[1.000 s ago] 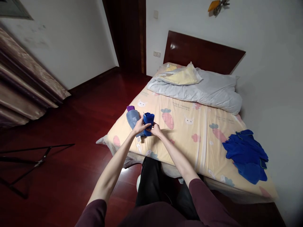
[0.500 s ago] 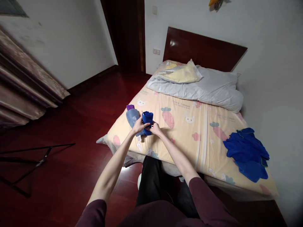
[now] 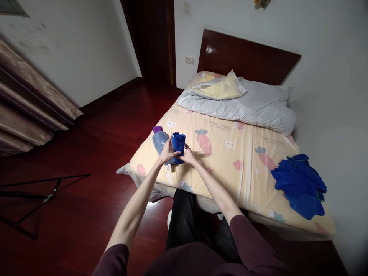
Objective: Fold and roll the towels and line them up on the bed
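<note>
Just right of the grey-blue cloth (image 3: 160, 140), the folded blue cloth (image 3: 178, 143) is held, long axis roughly alongside it, between the partly curled left hand (image 3: 166, 153), nearer that landmark, and right hand (image 3: 188, 155).

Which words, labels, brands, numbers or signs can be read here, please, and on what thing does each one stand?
"rabb...": part of the larger print on the bed cover; the rest of that line is blurred.
Smaller and fainter lines on the cover: too small to read.
White lettering on the grey-blue cloth: too blurred to read surely.
White tag: no readable print.
</note>
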Demonstrator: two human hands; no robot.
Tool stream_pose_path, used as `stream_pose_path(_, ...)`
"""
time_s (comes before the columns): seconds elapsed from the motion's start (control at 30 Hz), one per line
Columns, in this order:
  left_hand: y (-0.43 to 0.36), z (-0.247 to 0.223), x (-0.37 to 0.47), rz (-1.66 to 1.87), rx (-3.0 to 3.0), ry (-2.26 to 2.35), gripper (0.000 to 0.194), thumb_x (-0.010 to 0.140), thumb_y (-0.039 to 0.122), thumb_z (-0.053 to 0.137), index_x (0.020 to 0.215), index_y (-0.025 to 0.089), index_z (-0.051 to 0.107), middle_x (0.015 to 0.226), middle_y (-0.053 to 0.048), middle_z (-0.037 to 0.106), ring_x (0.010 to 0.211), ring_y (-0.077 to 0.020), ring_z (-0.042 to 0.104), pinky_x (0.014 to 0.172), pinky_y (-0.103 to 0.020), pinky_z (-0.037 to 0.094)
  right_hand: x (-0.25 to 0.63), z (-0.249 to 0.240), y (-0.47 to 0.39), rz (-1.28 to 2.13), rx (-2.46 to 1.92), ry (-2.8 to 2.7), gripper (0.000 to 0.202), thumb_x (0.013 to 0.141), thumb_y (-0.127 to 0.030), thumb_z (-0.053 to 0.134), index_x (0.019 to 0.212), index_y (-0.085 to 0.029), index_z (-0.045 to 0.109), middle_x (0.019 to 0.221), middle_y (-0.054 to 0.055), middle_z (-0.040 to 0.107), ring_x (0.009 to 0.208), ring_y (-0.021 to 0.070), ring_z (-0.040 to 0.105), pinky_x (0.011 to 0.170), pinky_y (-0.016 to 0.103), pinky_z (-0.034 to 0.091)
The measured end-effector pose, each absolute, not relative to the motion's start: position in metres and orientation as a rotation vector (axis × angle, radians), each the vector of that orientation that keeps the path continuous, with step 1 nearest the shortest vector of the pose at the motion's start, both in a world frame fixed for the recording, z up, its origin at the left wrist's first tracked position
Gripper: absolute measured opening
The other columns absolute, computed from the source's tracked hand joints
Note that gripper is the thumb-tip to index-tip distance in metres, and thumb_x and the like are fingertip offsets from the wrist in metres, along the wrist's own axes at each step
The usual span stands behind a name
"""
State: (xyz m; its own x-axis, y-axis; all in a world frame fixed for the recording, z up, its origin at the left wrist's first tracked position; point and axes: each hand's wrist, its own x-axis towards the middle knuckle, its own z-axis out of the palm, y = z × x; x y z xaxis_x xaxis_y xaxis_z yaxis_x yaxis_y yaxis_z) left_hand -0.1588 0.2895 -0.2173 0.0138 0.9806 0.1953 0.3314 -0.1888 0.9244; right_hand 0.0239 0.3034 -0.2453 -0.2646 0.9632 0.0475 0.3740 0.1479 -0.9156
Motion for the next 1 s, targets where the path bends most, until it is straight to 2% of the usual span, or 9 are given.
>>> stream_pose_path(0.1, 0.281, -0.227, -0.167, 1.259, 1.564, 1.572, 0.123, 0.056, 0.045, 0.092, 0.157, 0.017, 0.029, 0.165, -0.023, 0.027, 0.156, -0.0384, 0.023, 0.127, -0.053, 0.023, 0.035, -0.256, 0.297, 1.088, -1.357, -1.705, 0.111, 0.056, -0.035, 0.094, 0.153, -0.020, 0.041, 0.158, 0.015, 0.043, 0.151, 0.0309, 0.036, 0.124, 0.045, 0.033)
stream_pose_path(0.2, 0.271, -0.235, -0.173, 1.284, 1.515, 1.674, 0.123, 0.058, 0.048, 0.091, 0.159, 0.017, 0.027, 0.165, -0.022, 0.027, 0.156, -0.0378, 0.022, 0.129, -0.051, 0.019, 0.049, -0.270, 0.289, 1.152, -1.412, -1.664, 0.124, 0.055, -0.039, 0.095, 0.160, -0.020, 0.032, 0.165, 0.018, 0.033, 0.154, 0.0326, 0.032, 0.124, 0.048, 0.034)
stream_pose_path(0.3, 0.267, -0.238, -0.173, 1.304, 1.517, 1.731, 0.119, 0.062, 0.048, 0.089, 0.159, 0.019, 0.027, 0.164, -0.021, 0.029, 0.155, -0.0381, 0.024, 0.129, -0.053, 0.021, 0.058, -0.278, 0.283, 1.195, -1.435, -1.654, 0.126, 0.055, -0.042, 0.096, 0.161, -0.024, 0.030, 0.164, 0.017, 0.035, 0.153, 0.0347, 0.035, 0.121, 0.052, 0.038)
stream_pose_path(0.4, 0.266, -0.236, -0.166, 1.315, 1.586, 1.743, 0.106, 0.070, 0.045, 0.083, 0.158, 0.018, 0.030, 0.163, -0.021, 0.031, 0.154, -0.0374, 0.026, 0.128, -0.055, 0.021, 0.061, -0.273, 0.274, 1.183, -1.387, -1.706, 0.115, 0.058, -0.038, 0.096, 0.156, -0.023, 0.040, 0.162, 0.017, 0.040, 0.152, 0.0372, 0.036, 0.121, 0.056, 0.037)
stream_pose_path(0.5, 0.267, -0.233, -0.156, 1.290, 1.709, 1.701, 0.080, 0.081, 0.043, 0.071, 0.150, 0.015, 0.042, 0.159, -0.021, 0.038, 0.151, -0.0366, 0.031, 0.126, -0.057, 0.022, 0.065, -0.265, 0.251, 1.167, -1.356, -1.761, 0.097, 0.065, -0.032, 0.093, 0.151, -0.020, 0.050, 0.158, 0.018, 0.046, 0.149, 0.0380, 0.041, 0.123, 0.056, 0.035)
stream_pose_path(0.67, 0.268, -0.236, -0.126, 1.066, 1.988, 1.548, 0.043, 0.084, 0.043, 0.064, 0.119, 0.018, 0.066, 0.147, -0.020, 0.053, 0.147, -0.0388, 0.037, 0.124, -0.057, 0.026, 0.111, -0.278, 0.155, 1.217, -1.317, -1.720, 0.067, 0.081, -0.037, 0.081, 0.144, -0.031, 0.060, 0.152, 0.007, 0.057, 0.143, 0.0298, 0.051, 0.121, 0.051, 0.042)
stream_pose_path(0.8, 0.282, -0.250, -0.093, 0.862, 2.213, 1.455, 0.037, 0.078, 0.043, 0.060, 0.108, 0.021, 0.067, 0.145, -0.013, 0.060, 0.149, -0.0391, 0.036, 0.124, -0.063, 0.023, 0.186, -0.306, 0.057, 1.249, -1.395, -1.497, 0.050, 0.086, -0.042, 0.074, 0.136, -0.037, 0.066, 0.143, 0.004, 0.065, 0.135, 0.0278, 0.060, 0.110, 0.048, 0.054)
stream_pose_path(0.93, 0.314, -0.268, -0.062, 0.645, 2.304, 1.442, 0.040, 0.079, 0.047, 0.049, 0.113, 0.032, 0.063, 0.153, 0.003, 0.056, 0.155, -0.0283, 0.028, 0.127, -0.058, 0.014, 0.284, -0.317, -0.005, 0.969, -1.668, -1.104, 0.037, 0.088, -0.045, 0.069, 0.123, -0.033, 0.073, 0.126, 0.007, 0.073, 0.115, 0.0277, 0.072, 0.098, 0.046, 0.061)
stream_pose_path(1.0, 0.329, -0.268, -0.050, 0.468, 2.275, 1.457, 0.043, 0.076, 0.046, 0.049, 0.117, 0.039, 0.061, 0.154, 0.010, 0.054, 0.158, -0.0257, 0.020, 0.126, -0.059, 0.012, 0.339, -0.313, -0.021, 0.762, -1.829, -0.880, 0.031, 0.089, -0.043, 0.065, 0.114, -0.029, 0.076, 0.117, 0.009, 0.076, 0.107, 0.0286, 0.074, 0.094, 0.047, 0.063)
